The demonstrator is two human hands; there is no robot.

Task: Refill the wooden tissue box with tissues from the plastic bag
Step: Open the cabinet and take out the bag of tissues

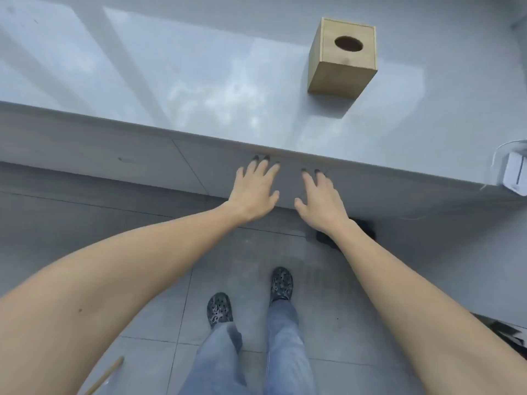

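A square wooden tissue box (pixel 340 72) with a round dark hole in its top stands upright on the glossy grey counter (pixel 199 81), toward the back right. No tissue shows in the hole. My left hand (pixel 253 189) and my right hand (pixel 320 199) are stretched out side by side below the counter's front edge, fingers spread, both holding nothing. They are well short of the box. No plastic bag with tissues is in view.
A white device (pixel 516 176) with a thin cable sits at the counter's right edge. Below is a grey tiled floor (pixel 142 280) with my two feet in dark shoes. A wooden stick (pixel 105 377) lies bottom left; a dark object (pixel 507 334) at right.
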